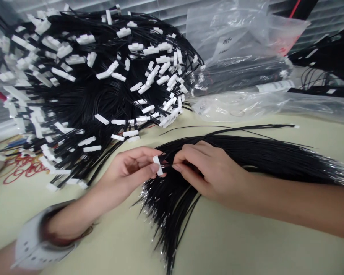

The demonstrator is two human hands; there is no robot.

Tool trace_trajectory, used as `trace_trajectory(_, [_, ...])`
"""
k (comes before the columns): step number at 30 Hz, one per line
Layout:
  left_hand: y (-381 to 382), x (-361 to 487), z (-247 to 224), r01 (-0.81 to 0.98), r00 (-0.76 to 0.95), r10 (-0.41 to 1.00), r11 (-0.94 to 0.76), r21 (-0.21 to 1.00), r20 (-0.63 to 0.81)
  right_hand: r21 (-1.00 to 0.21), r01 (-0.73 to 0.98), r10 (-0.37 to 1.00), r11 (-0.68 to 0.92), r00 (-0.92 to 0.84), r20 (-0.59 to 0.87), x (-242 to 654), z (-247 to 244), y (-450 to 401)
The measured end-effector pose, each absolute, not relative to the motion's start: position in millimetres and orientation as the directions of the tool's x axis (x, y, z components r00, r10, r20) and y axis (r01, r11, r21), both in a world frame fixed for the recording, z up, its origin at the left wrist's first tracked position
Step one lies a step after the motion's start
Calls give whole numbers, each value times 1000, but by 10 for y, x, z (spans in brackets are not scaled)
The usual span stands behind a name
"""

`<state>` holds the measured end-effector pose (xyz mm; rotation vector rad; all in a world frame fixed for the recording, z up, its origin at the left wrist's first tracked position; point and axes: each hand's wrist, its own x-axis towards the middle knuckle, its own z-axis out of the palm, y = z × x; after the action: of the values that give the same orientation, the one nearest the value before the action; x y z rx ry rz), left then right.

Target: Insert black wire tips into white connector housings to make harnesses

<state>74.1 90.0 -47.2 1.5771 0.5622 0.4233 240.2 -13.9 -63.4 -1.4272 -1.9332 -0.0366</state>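
My left hand pinches a small white plastic connector housing between thumb and fingers. My right hand pinches a thin black wire close to that housing, and the wire's end seems to meet the housing. Beneath and beside my right hand fans a loose bundle of black wires with silver tips. Behind my left hand lies a large heap of black wires fitted with white connectors, its nearest connectors a short way from my left wrist.
The work surface is a pale yellow-green mat. Clear plastic bags holding more black wire lie at the back right. Red wire loops lie at the left, and window blinds stand behind. A white perforated band circles my left forearm.
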Motion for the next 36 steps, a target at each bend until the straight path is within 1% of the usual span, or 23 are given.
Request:
trace_trajectory(4, [911,740,-474,92,846,530,-47,995,-53,-381,828,804,411,-132,580,2411,-653,-140])
trace_trajectory(8, [911,730,-485,74,856,515,-17,997,-55,-365,816,790,448,-170,589,2410,-672,-141])
trace_trajectory(12, [876,735,-474,60,838,541,35,998,-70,-370,819,786,439,-150,600,2396,-666,-154])
trace_trajectory(14, [861,746,-465,77,814,573,54,996,-94,-394,820,801,415,-124,585,2395,-659,-163])
trace_trajectory(19, [880,773,-474,104,774,619,85,991,-134,-414,812,820,411,-131,558,2419,-668,-178])
trace_trajectory(28, [894,757,-460,143,776,602,118,983,-186,-391,821,813,416,-142,565,2422,-677,-165])
trace_trajectory(36, [858,776,-412,155,756,621,135,979,-205,-376,813,811,445,-187,555,2424,-683,-160])
